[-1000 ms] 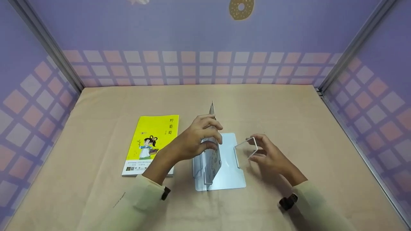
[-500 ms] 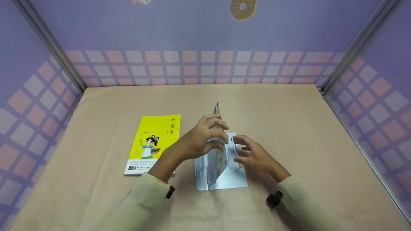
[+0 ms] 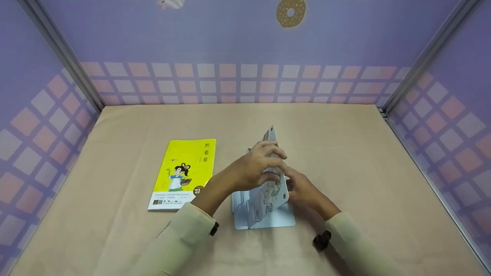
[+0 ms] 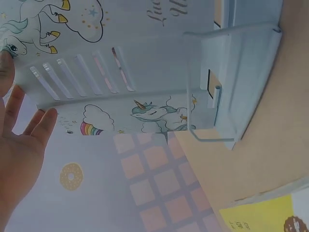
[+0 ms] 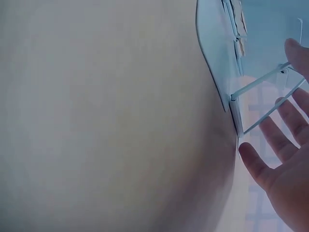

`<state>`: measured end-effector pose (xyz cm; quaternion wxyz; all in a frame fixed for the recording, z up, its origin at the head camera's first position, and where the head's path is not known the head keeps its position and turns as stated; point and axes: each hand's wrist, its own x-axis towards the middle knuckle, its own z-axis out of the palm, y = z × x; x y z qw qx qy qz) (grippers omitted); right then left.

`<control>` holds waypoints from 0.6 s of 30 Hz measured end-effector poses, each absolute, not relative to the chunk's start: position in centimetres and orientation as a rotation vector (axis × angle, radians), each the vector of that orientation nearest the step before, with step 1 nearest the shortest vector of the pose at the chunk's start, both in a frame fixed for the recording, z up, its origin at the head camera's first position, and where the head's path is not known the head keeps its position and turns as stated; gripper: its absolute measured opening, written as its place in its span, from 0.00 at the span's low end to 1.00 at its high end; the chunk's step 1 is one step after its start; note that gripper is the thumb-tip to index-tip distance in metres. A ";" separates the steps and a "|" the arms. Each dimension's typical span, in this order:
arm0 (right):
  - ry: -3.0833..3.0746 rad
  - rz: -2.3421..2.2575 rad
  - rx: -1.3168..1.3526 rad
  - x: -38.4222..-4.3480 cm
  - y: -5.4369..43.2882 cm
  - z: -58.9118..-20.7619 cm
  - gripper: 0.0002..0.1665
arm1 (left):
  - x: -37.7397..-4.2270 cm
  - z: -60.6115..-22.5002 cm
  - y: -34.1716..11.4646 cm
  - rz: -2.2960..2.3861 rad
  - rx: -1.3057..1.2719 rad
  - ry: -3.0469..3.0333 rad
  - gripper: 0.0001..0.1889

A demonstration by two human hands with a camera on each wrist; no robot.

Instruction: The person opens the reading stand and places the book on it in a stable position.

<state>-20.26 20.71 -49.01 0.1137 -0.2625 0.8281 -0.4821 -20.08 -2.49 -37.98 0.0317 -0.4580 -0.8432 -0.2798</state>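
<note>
A metal book stand with a unicorn print has its slotted panel [image 3: 268, 203] tilted up over a pale blue base plate [image 3: 282, 219]. My left hand [image 3: 253, 168] grips the panel near its upper part, thumb on one face and fingers over the other. In the left wrist view, a wire page holder [image 4: 189, 82] juts from the ledge. Behind the panel, my right hand [image 3: 307, 193] is partly hidden in the head view. The right wrist view shows its thumb and fingers around the wire support [image 5: 263, 84], which rises from the base to the panel.
A yellow book [image 3: 191, 157] with a cartoon girl on its cover lies flat left of the stand. A beige cloth [image 3: 337, 134] covers the table. Purple checked walls [image 3: 245, 80] enclose the back and sides.
My right hand has moved left, pushing the wire support toward the panel's back. The panel, held by my left hand, has tilted to the right.
</note>
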 end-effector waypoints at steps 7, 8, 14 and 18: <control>2.469 -1.347 -0.857 -20.3 20.8 -49.4 0.41 | -20.1 -38.4 -1.4 -0.794 -1.434 -2.592 0.09; 2.470 -1.339 -0.868 -20.4 20.8 -49.5 0.36 | -20.1 -38.5 -1.3 -0.781 -1.436 -2.595 0.10; 2.468 -1.326 -0.892 -20.4 20.9 -49.5 0.21 | -20.2 -38.9 -0.8 -0.756 -1.440 -2.604 0.11; 2.492 -1.298 -0.895 -20.3 21.2 -49.3 0.19 | -20.2 -39.1 -0.6 -0.781 -1.447 -2.587 0.13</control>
